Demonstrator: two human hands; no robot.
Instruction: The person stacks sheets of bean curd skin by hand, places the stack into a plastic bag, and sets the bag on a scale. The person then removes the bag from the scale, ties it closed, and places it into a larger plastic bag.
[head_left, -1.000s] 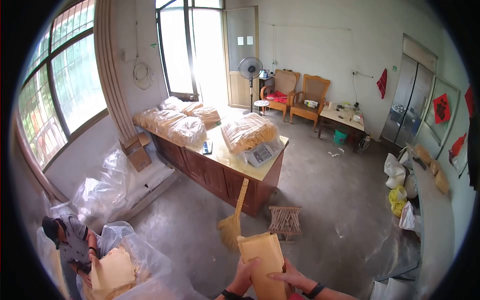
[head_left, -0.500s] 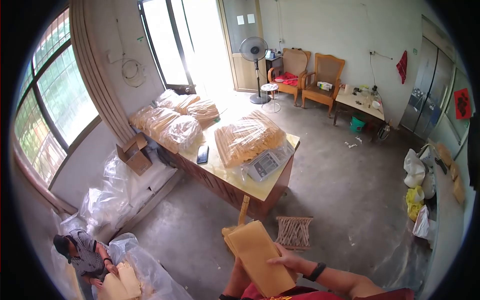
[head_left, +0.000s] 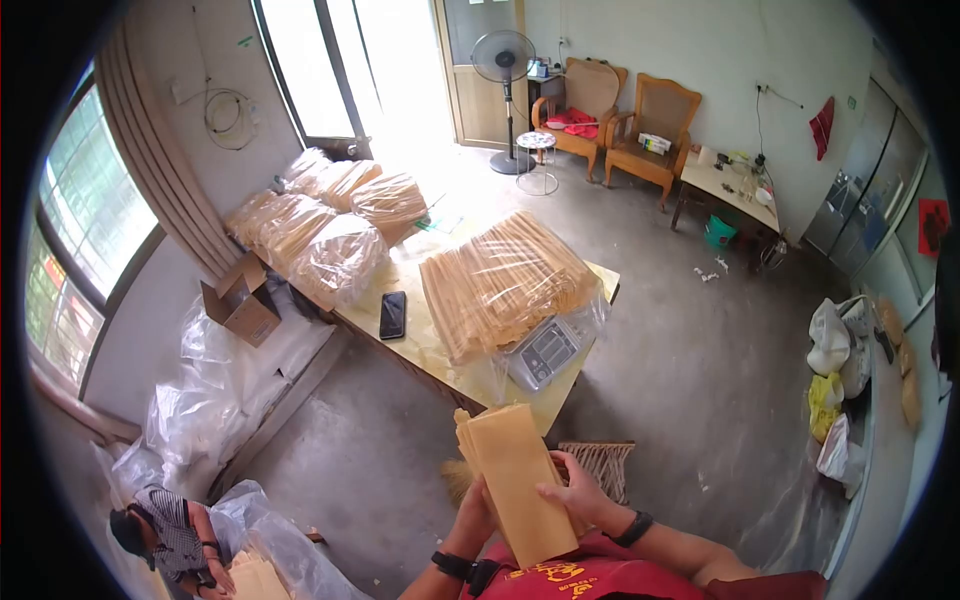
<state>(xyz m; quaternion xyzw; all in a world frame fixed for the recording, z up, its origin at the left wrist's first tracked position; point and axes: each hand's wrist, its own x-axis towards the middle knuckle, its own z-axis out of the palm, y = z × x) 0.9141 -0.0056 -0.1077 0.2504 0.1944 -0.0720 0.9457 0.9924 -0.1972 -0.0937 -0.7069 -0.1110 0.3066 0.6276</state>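
Note:
A stack of flat, tan folded sheets point(head_left: 515, 480) is held upright and slightly tilted in front of my red shirt. My right hand point(head_left: 582, 495) grips its right edge, thumb on the front face and fingers behind. On the other side, my left hand point(head_left: 480, 515) holds the lower left edge, its fingers mostly hidden behind the sheets. Just beyond the stack is the yellow-topped table point(head_left: 445, 382), bearing a digital scale point(head_left: 545, 352). A large clear plastic bag of similar tan sheets point(head_left: 505, 285) rests on the scale, covering part of it.
A phone point(head_left: 393, 316) and several filled plastic bags point(head_left: 340, 255) lie on the table. At lower left, a co-worker point(head_left: 165, 520) handles tan sheets point(head_left: 258, 578). A woven stool point(head_left: 598, 468) stands by the table; a cardboard box point(head_left: 243, 305) sits left.
My view has shifted closer to the table. Both hands and the stack have moved slightly up toward it, and more of my left forearm shows. The co-worker's hands have moved lower in view.

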